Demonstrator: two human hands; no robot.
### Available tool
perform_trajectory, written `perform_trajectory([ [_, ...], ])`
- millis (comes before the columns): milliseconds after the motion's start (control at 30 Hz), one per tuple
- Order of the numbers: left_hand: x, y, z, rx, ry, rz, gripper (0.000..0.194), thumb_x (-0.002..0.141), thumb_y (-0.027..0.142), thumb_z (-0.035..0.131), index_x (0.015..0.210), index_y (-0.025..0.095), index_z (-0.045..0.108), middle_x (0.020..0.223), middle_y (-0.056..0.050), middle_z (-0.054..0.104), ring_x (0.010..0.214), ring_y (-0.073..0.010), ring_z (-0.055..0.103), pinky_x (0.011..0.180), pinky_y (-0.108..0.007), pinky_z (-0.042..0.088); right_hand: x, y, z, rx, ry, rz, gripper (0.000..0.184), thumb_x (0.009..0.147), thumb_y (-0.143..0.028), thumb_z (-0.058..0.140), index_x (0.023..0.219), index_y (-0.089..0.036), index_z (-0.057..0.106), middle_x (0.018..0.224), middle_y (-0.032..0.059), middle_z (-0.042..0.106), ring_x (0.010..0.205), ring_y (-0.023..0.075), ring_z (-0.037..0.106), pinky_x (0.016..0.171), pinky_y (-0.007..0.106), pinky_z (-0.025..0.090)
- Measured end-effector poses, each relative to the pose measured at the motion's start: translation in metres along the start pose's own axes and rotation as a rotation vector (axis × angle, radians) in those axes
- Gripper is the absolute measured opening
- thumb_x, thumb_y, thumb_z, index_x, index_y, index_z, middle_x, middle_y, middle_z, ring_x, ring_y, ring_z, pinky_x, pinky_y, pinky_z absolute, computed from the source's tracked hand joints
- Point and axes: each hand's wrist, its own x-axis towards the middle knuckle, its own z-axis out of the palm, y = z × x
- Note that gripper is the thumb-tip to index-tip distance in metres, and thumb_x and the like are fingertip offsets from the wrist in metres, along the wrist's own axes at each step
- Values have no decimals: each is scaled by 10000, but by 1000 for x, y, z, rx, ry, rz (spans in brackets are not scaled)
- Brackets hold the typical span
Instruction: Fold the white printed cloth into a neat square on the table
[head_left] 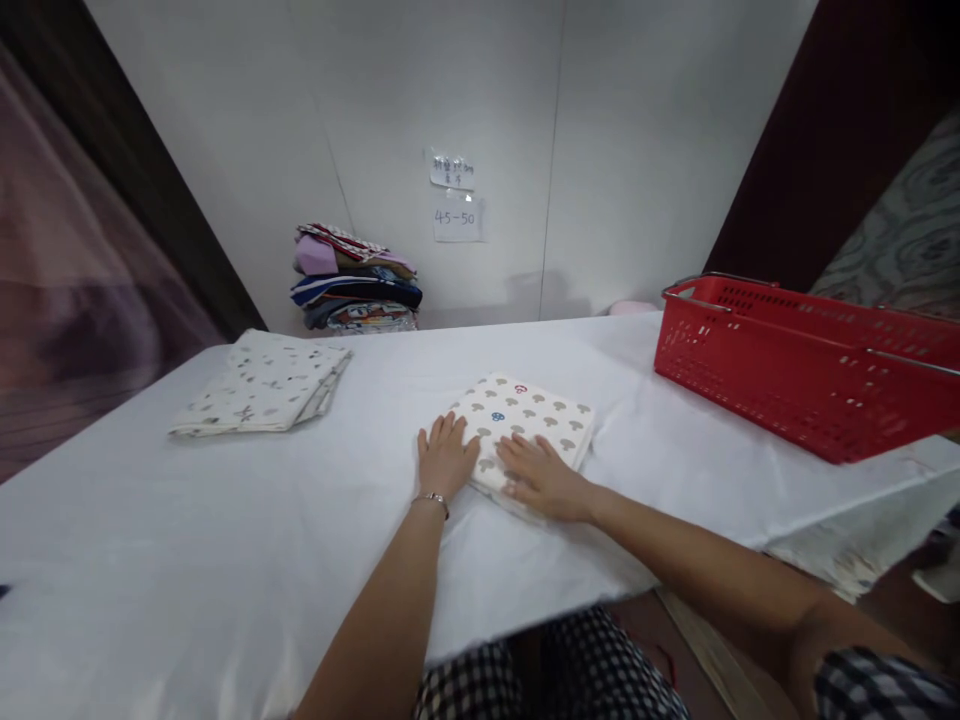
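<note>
A folded white cloth with beige mushroom-like prints, one red and one blue motif, lies on the white-covered table in front of me. My left hand rests at its left edge with the fingers stretched out and a bracelet at the wrist. Flat on the near part of the cloth is my right hand, fingers spread and pressing on the fabric. Neither hand grips anything. Farther left lies another folded cloth, white with small grey and green prints, out of reach of both hands.
A red plastic basket with metal handles stands at the table's right side. Behind the table's far edge rises a stack of folded fabrics. Paper notes hang on the wall. The near table edge is just before my lap.
</note>
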Motion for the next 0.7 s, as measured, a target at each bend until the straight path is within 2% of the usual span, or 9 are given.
perform_trajectory([
  [100,0,0,0,-3,3,-1,495,862,416,363,1312,224,441,1441,-54,342,1338,-253,256,1096,-510,133,-6,-9,13,-68,11,-73,706,875,-584,347,1444,-198,189,1500,102,141,1383,237,71,1096,470,-38],
  [200,-1,1,-1,-5,8,-3,492,861,409,365,1310,223,444,1439,-52,346,1336,-253,260,1096,-507,139,-9,-12,20,-85,27,-80,713,874,-566,372,1446,-188,177,1499,110,130,1382,244,75,1097,472,-45],
  [300,-2,0,-1,-1,17,2,495,862,414,362,1310,220,446,1437,-50,349,1336,-246,259,1100,-500,131,-8,-11,13,-6,-13,-91,727,862,-592,370,1447,-207,175,1499,98,140,1381,243,90,1101,475,-15],
  [367,-2,-2,0,-8,17,4,499,866,425,352,1312,222,444,1441,-46,341,1338,-242,257,1102,-499,127,-5,-3,2,69,-12,-56,672,881,-575,336,1441,-228,201,1496,76,169,1379,230,114,1106,465,38],
  [467,-2,-3,1,-31,7,1,498,870,436,342,1310,229,447,1448,-37,327,1342,-239,249,1105,-497,124,4,25,-16,54,134,138,566,903,-495,344,1404,-233,315,1481,62,235,1376,229,136,1103,463,94],
  [567,-3,-3,2,-52,12,-8,490,868,438,350,1300,233,459,1442,-34,341,1342,-241,251,1108,-495,117,15,70,-32,-56,263,386,532,869,-408,441,1354,-191,409,1455,93,297,1365,262,170,1093,462,145],
  [633,-3,-2,2,-75,23,-11,488,866,447,356,1292,234,466,1432,-37,360,1338,-242,260,1109,-495,114,22,100,-41,-5,248,558,531,855,-382,463,1334,-156,433,1428,113,346,1333,260,262,1080,401,220],
  [700,-2,-3,2,-113,50,-16,498,868,464,352,1290,225,464,1422,-45,377,1334,-235,271,1113,-486,113,26,123,-49,53,183,618,486,841,-390,479,1266,-159,514,1313,112,501,1208,260,454,1010,365,343],
])
